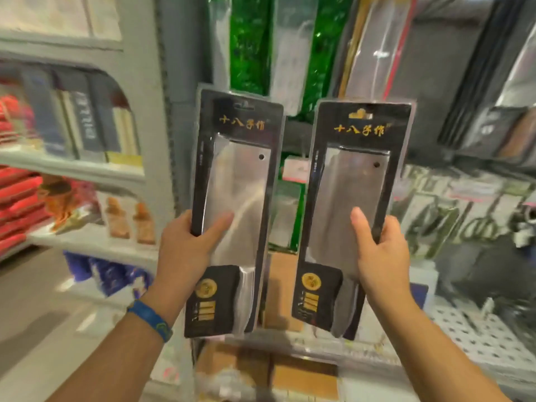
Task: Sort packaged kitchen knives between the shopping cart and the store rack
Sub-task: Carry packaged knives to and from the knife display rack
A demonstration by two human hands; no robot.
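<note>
I hold two packaged cleavers upright, side by side, in front of the store rack. The left package (pixel 235 181) is a black card with gold lettering and a steel blade under clear plastic. My left hand (pixel 185 250) grips its left edge, thumb across the blade. The right package (pixel 351 198) looks the same. My right hand (pixel 383 256) grips its right edge, thumb on the front. Both handles point down. No shopping cart is visible.
The rack (pixel 290 132) behind holds hanging knife packs, some on green cards (pixel 249 47). Scissors and tools hang at the right (pixel 470 224). Shelves at the left (pixel 72 166) carry red goods and boxes. Brown cartons (pixel 301 375) lie low in front.
</note>
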